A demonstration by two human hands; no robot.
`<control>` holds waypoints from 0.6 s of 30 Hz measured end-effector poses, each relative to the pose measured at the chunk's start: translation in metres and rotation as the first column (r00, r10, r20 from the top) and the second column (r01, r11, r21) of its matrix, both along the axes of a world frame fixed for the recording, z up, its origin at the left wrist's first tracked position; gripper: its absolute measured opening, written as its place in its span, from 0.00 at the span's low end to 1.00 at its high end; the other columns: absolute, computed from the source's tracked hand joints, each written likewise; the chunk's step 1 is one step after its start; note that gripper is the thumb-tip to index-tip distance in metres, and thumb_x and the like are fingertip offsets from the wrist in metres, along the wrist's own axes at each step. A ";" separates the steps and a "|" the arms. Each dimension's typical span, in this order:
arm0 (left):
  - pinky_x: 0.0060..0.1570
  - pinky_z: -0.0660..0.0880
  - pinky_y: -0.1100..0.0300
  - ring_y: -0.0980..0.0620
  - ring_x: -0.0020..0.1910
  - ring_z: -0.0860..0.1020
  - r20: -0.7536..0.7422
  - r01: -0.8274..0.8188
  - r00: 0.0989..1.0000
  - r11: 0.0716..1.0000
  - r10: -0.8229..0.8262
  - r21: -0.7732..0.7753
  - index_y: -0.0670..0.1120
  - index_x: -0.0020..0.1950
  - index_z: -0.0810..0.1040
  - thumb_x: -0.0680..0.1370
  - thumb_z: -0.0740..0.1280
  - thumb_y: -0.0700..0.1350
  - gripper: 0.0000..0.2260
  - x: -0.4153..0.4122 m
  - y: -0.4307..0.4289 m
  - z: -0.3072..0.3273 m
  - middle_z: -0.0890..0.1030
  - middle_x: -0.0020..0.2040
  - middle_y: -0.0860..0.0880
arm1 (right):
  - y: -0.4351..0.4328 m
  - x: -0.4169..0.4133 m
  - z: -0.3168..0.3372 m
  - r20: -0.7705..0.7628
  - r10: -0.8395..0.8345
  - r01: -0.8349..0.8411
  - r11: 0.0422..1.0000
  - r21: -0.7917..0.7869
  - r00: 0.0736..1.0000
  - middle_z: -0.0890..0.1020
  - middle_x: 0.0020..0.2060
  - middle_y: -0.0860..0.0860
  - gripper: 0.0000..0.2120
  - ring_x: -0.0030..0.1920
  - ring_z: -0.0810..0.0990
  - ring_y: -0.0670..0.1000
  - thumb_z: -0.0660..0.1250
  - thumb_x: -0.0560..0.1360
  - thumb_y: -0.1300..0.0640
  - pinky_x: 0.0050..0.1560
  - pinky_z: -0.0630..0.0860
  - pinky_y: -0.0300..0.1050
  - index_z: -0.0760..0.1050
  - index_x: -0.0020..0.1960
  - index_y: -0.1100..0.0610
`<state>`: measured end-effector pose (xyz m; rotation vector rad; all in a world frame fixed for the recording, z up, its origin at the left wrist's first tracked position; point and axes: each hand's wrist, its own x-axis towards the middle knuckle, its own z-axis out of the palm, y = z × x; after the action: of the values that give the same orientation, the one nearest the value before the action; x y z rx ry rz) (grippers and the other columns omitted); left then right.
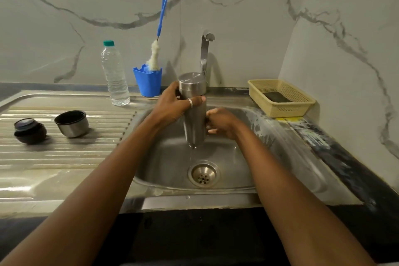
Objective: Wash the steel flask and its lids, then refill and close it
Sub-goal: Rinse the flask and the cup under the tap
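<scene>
Over the sink [248, 157], the steel flask [194, 123] hangs upside down, its flat base uppermost and a thin stream of water falling from its lower end toward the drain [204, 174]. Both hands are gripping it: the left hand [174, 103] is wrapped round the upper part, a ring on one finger, and the right hand [220, 122] clasps the middle from the right. Its brushed body looks wet and dull.

On the ribbed steel surface [64, 157] to the left stand a steel cup lid [72, 124], mouth up, and, further left, a dark inner lid [30, 130]. At the far edge are a water bottle [115, 75], a blue holder [148, 82] with a brush [160, 19], the tap [205, 49] and, far right, a cream basket [280, 98]. Grey-veined marble walls [323, 60] close the corner.

The flask's mouth faces down, unseen; the right fingers are hidden behind it; the dark item in the basket is unclear.
</scene>
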<state>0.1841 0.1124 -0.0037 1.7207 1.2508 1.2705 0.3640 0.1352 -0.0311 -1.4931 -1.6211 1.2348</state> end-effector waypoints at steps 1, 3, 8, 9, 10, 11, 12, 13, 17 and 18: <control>0.56 0.80 0.55 0.52 0.58 0.79 -0.008 -0.017 1.000 1.000 0.017 0.000 0.47 0.70 0.71 0.72 0.78 0.53 0.31 0.001 0.001 0.000 0.80 0.60 0.50 | 0.000 0.000 0.003 0.010 0.033 -0.033 0.999 0.043 0.999 0.83 0.46 0.62 0.11 0.48 0.81 0.59 0.59 0.77 0.67 0.58 0.80 0.55 0.80 0.50 0.67; 0.56 0.80 0.54 0.52 0.57 0.79 -0.044 -0.051 0.998 0.999 0.052 0.011 0.47 0.69 0.71 0.71 0.78 0.56 0.31 0.001 0.003 0.004 0.80 0.60 0.50 | 0.000 0.001 0.010 0.045 0.105 -0.109 0.990 0.094 0.993 0.84 0.52 0.61 0.14 0.53 0.82 0.58 0.59 0.76 0.70 0.61 0.79 0.57 0.80 0.56 0.64; 0.55 0.80 0.53 0.54 0.55 0.80 -0.069 -0.124 0.990 0.992 0.126 0.034 0.52 0.65 0.74 0.61 0.76 0.69 0.38 -0.003 0.000 0.027 0.81 0.57 0.55 | 0.002 0.005 0.019 0.133 0.302 -0.306 0.952 0.015 0.944 0.81 0.61 0.56 0.31 0.60 0.81 0.56 0.71 0.71 0.64 0.62 0.78 0.59 0.69 0.73 0.56; 0.56 0.81 0.52 0.54 0.55 0.80 -0.063 -0.138 0.988 0.990 0.141 0.037 0.52 0.65 0.74 0.61 0.76 0.69 0.38 -0.004 -0.001 0.031 0.81 0.57 0.55 | 0.000 0.002 0.022 0.172 0.318 -0.326 0.945 0.023 0.932 0.81 0.61 0.52 0.35 0.60 0.80 0.54 0.76 0.69 0.61 0.61 0.79 0.58 0.68 0.73 0.54; 0.56 0.81 0.51 0.54 0.55 0.80 -0.050 -0.151 0.987 0.988 0.153 0.041 0.51 0.65 0.74 0.63 0.76 0.68 0.37 -0.006 -0.003 0.037 0.81 0.56 0.55 | -0.005 -0.005 0.026 0.200 0.321 -0.338 0.939 0.057 0.926 0.81 0.61 0.50 0.36 0.59 0.81 0.53 0.80 0.68 0.57 0.59 0.80 0.56 0.69 0.72 0.53; 0.56 0.81 0.50 0.54 0.54 0.81 -0.032 -0.163 0.986 0.986 0.165 0.045 0.51 0.64 0.74 0.65 0.77 0.66 0.34 -0.007 -0.005 0.042 0.81 0.55 0.55 | -0.007 -0.012 0.029 0.213 0.302 -0.331 0.937 0.115 0.929 0.82 0.59 0.49 0.36 0.57 0.82 0.52 0.81 0.67 0.55 0.56 0.82 0.53 0.70 0.70 0.53; 0.56 0.81 0.50 0.55 0.53 0.80 -0.005 -0.176 0.984 0.983 0.176 0.046 0.51 0.64 0.74 0.67 0.78 0.63 0.31 -0.007 -0.008 0.046 0.81 0.54 0.56 | -0.009 -0.019 0.033 0.215 0.266 -0.306 0.934 0.184 0.940 0.83 0.57 0.50 0.34 0.55 0.83 0.52 0.82 0.66 0.53 0.53 0.83 0.52 0.71 0.67 0.54; 0.56 0.81 0.51 0.55 0.53 0.80 0.027 -0.191 0.981 0.980 0.190 0.049 0.51 0.64 0.74 0.68 0.78 0.62 0.30 -0.009 -0.012 0.051 0.81 0.53 0.56 | -0.010 -0.027 0.037 0.210 0.220 -0.270 0.930 0.249 0.953 0.83 0.55 0.50 0.33 0.54 0.83 0.52 0.83 0.65 0.51 0.52 0.83 0.52 0.71 0.65 0.54; 0.53 0.79 0.56 0.57 0.51 0.78 0.041 -0.227 0.974 0.971 0.224 0.079 0.50 0.65 0.73 0.71 0.76 0.60 0.28 -0.023 -0.030 0.070 0.78 0.51 0.57 | -0.015 -0.051 0.043 0.196 0.160 -0.223 0.906 0.360 0.967 0.81 0.61 0.53 0.46 0.57 0.82 0.52 0.82 0.62 0.41 0.55 0.82 0.54 0.68 0.72 0.56; 0.53 0.79 0.57 0.56 0.52 0.78 0.017 -0.234 0.972 0.968 0.233 0.090 0.50 0.67 0.72 0.71 0.76 0.60 0.30 -0.031 -0.034 0.075 0.78 0.52 0.56 | -0.018 -0.058 0.046 0.188 0.170 -0.230 0.897 0.377 0.967 0.81 0.62 0.52 0.47 0.58 0.82 0.52 0.82 0.62 0.40 0.56 0.82 0.55 0.67 0.73 0.56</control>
<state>0.1534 0.0786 0.0717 1.6667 1.4456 1.4886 0.3055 0.1169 0.0146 -1.2072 -2.0267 0.8375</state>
